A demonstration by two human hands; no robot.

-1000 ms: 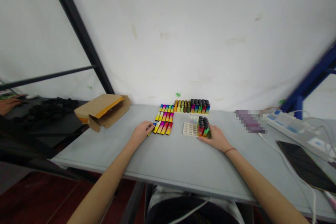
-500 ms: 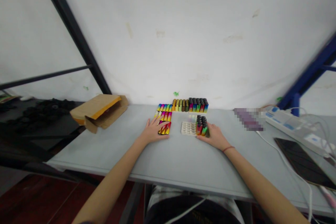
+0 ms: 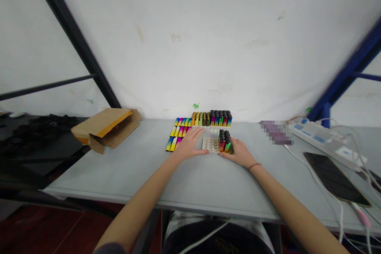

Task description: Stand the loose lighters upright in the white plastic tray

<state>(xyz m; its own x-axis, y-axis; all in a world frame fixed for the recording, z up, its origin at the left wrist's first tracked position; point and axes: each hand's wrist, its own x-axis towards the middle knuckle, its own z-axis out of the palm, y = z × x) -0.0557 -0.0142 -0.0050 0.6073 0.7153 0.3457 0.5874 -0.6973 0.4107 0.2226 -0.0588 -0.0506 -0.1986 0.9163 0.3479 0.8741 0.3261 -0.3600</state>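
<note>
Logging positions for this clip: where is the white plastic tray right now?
Head view: the white plastic tray lies on the grey table between the left hand and a block of upright lighters.

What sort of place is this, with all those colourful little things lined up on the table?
Probably a simple packing workbench. Rainbow-coloured lighters stand in neat rows on a grey table, beside a white moulded tray and an opened cardboard carton.
</note>
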